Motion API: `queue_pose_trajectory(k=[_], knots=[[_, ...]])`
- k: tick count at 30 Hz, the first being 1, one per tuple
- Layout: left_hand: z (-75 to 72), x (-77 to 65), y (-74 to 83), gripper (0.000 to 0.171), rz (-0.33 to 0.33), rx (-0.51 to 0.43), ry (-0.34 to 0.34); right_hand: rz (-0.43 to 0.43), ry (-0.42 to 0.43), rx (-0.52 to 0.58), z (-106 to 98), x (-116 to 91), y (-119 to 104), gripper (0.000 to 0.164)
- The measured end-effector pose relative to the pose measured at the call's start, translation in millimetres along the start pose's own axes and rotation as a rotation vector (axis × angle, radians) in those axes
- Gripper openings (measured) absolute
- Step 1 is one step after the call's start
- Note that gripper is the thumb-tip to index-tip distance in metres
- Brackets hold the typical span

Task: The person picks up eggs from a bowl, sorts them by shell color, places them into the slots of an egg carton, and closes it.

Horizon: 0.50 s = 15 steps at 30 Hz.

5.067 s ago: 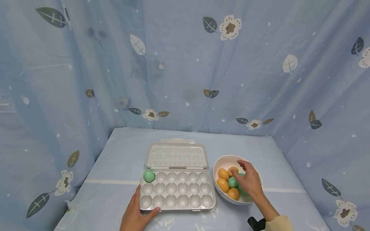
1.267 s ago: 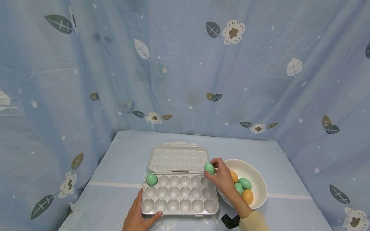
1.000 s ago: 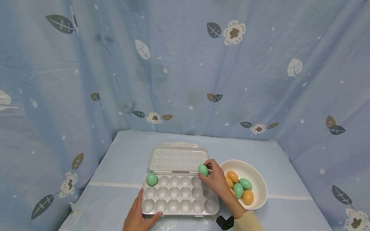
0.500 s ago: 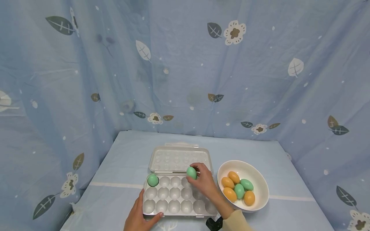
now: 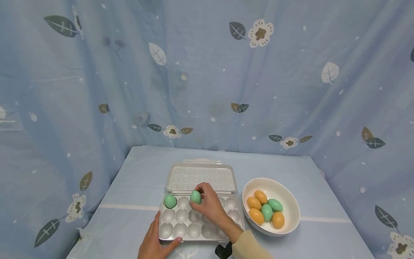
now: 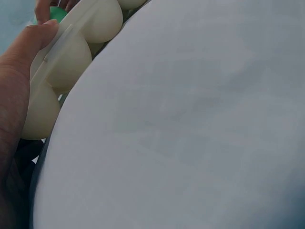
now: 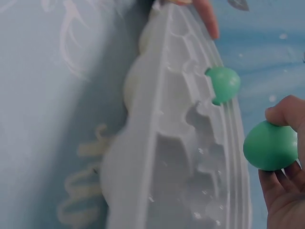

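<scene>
Between the thumb and fingers of my right hand [image 5: 210, 205] is a green egg [image 5: 195, 197], held above the back row of a pale plastic egg tray [image 5: 194, 240]. In the right wrist view the pinched egg [image 7: 269, 147] hangs apart from the tray's cups. Another green egg [image 5: 170, 201] sits in the tray's back left cup. My left hand [image 5: 154, 239] holds the tray's front left corner, fingers along its left side and thumb at its front edge. The left wrist view shows that thumb [image 6: 35, 40] on the rim. My right hand hides some cups.
To the tray's right stands a white bowl [image 5: 291, 225] with orange eggs [image 5: 256, 216] and green eggs [image 5: 275, 205] in it. The tray's clear lid [image 5: 203, 177] lies folded back behind it. A patterned blue curtain [image 5: 207, 72] closes off the back and sides of the table.
My right hand has taken a green egg from the bowl and carried it left across the tray's back row. My left hand has stayed at the tray's corner.
</scene>
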<state>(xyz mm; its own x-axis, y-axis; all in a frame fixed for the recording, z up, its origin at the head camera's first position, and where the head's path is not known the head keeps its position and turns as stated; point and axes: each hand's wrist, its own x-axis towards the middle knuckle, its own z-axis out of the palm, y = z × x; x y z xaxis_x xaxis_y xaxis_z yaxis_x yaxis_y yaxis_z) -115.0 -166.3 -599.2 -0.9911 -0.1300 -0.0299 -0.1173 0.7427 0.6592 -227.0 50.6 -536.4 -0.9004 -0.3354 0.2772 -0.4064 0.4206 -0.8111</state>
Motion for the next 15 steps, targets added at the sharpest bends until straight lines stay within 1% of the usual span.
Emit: queue_pose_trajectory(k=[4, 9, 15], knots=[[-1.5, 0.0, -0.2, 0.132, -0.002, -0.003, 0.002, -0.018, -0.007, -0.002, 13.6, 1.3, -3.2, 0.043], [-0.9, -0.4, -1.5, 0.131, 0.011, -0.013, 0.013, -0.029, 0.008, -0.011, 32.1, 2.5, -7.6, 0.042], [-0.5, 0.1, -1.1, 0.131, -0.001, -0.007, 0.006, -0.019, 0.000, -0.071, 48.5, 2.1, -9.8, 0.043]])
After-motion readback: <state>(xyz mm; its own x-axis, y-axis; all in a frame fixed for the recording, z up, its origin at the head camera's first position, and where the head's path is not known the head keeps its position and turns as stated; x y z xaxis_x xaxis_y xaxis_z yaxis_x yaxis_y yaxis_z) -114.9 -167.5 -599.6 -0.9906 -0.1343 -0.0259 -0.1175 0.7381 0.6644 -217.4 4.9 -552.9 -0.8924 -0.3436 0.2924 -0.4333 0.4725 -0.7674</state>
